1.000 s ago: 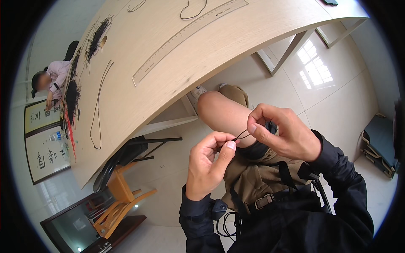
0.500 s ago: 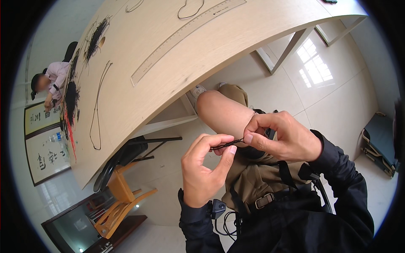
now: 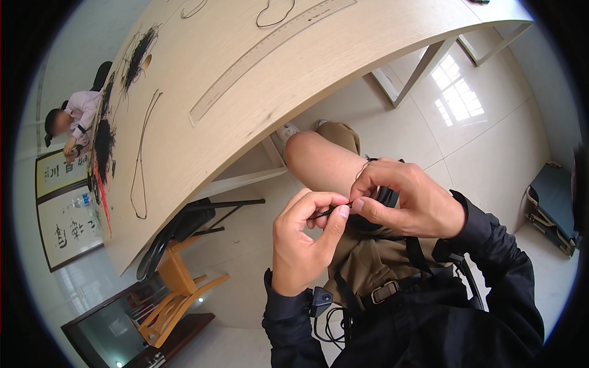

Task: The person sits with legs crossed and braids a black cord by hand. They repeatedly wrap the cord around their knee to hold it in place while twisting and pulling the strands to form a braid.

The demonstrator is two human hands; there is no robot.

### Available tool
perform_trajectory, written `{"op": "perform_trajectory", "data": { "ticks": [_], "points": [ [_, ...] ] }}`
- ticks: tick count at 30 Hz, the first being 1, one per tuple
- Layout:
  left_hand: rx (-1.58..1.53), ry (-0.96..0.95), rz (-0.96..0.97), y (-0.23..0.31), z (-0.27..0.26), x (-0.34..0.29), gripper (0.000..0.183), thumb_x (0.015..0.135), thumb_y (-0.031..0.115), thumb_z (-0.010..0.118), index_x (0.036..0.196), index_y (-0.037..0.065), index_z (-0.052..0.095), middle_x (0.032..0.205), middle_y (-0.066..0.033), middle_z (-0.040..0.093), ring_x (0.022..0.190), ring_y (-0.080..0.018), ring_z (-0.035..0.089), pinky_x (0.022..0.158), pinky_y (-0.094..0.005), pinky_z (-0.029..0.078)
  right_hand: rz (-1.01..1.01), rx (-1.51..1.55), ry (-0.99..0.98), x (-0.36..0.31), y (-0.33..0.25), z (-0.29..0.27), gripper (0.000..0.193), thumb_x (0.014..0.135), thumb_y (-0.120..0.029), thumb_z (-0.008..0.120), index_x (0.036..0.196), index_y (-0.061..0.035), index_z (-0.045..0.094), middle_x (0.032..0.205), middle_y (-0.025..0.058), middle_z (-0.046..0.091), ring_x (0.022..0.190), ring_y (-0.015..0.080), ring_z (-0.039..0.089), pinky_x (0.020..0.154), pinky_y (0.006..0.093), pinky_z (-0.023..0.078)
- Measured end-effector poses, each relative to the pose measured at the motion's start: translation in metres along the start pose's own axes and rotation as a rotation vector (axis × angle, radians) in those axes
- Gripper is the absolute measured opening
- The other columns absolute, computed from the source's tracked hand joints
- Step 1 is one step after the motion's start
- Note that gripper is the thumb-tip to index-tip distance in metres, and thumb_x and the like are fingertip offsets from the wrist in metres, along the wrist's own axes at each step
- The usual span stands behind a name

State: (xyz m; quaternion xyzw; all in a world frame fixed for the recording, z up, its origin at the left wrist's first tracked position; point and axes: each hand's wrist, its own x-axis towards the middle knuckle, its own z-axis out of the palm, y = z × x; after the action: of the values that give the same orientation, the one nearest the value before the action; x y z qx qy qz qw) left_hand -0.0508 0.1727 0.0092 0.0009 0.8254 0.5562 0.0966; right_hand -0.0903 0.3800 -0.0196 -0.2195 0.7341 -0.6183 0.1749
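Beside the pale table (image 3: 184, 153) bearing a clear ruler (image 3: 257, 57), we hold a black cord (image 3: 320, 215) above our lap (image 3: 368, 254), fingers of our left hand (image 3: 304, 242) and right hand (image 3: 417, 201) pinching it closely.

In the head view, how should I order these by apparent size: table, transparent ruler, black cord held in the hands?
1. Table
2. Transparent ruler
3. Held black cord; partly hidden, so only its visible part is ranked.

cord (image 3: 323, 214): matt | tabletop (image 3: 245, 116): smooth, wood-grained | ruler (image 3: 257, 53): clear plastic | floor (image 3: 491, 153): glossy tile | trousers (image 3: 363, 265): matt cloth
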Motion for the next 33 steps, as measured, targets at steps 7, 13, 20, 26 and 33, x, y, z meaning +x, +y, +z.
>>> {"op": "perform_trajectory", "data": {
  "ticks": [7, 13, 20, 26, 33],
  "points": [
    [-0.032, -0.020, -0.086, -0.003, 0.001, 0.002, 0.011, 0.091, 0.010, 0.071, 0.094, 0.000, 0.070, 0.077, 0.0005, 0.054, 0.070, -0.0077, 0.044, 0.063, -0.0237, 0.038, -0.169, -0.266, 0.167, 0.001, -0.002, 0.001, 0.012, 0.090, -0.012, 0.069, 0.101, -0.0071, 0.068, 0.086, 0.0091, 0.065, 0.083, 0.0306, 0.059, 0.083, 0.0400, 0.048],
    [-0.366, -0.004, -0.205, -0.010, 0.003, 0.001, 0.015, 0.094, 0.012, 0.070, 0.099, -0.002, 0.068, 0.088, -0.0011, 0.065, 0.081, -0.0076, 0.054, 0.077, -0.0237, 0.044, -0.069, -0.004, 0.097, 0.001, 0.001, 0.007, 0.037, 0.090, -0.009, 0.069, 0.123, -0.0043, 0.054, 0.084, 0.0122, 0.065, 0.083, 0.0307, 0.064, 0.081, 0.0405, 0.051],
    [-0.383, 0.041, -0.244, -0.014, 0.001, 0.003, 0.018, 0.095, 0.015, 0.069, 0.103, -0.002, 0.067, 0.092, -0.0030, 0.067, 0.078, -0.0063, 0.054, 0.074, -0.0222, 0.044, -0.200, -0.498, 0.249, -0.001, -0.002, -0.005, 0.027, 0.084, -0.007, 0.074, 0.109, -0.0071, 0.067, 0.087, 0.0069, 0.063, 0.082, 0.0249, 0.060, 0.073, 0.0365, 0.047],
    [-0.431, -0.061, -0.281, -0.011, 0.011, 0.001, 0.017, 0.096, 0.013, 0.069, 0.102, -0.003, 0.069, 0.089, -0.0003, 0.067, 0.078, -0.0072, 0.055, 0.075, -0.0242, 0.044, -0.178, -0.190, 0.205, 0.006, 0.014, 0.006, 0.031, 0.088, -0.011, 0.073, 0.118, -0.0105, 0.063, 0.081, 0.0063, 0.062, 0.075, 0.0236, 0.057, 0.074, 0.0360, 0.046],
    [-0.970, -0.086, -0.331, -0.026, -0.001, 0.006, 0.026, 0.100, 0.015, 0.062, 0.114, -0.007, 0.064, 0.086, -0.0033, 0.063, 0.082, -0.0100, 0.054, 0.082, -0.0258, 0.044, 0.104, 0.165, 0.160, -0.001, 0.027, 0.003, 0.023, 0.098, -0.015, 0.065, 0.116, -0.0040, 0.056, 0.081, 0.0059, 0.062, 0.078, 0.0132, 0.058, 0.073, 0.0299, 0.046]
  ]
}}
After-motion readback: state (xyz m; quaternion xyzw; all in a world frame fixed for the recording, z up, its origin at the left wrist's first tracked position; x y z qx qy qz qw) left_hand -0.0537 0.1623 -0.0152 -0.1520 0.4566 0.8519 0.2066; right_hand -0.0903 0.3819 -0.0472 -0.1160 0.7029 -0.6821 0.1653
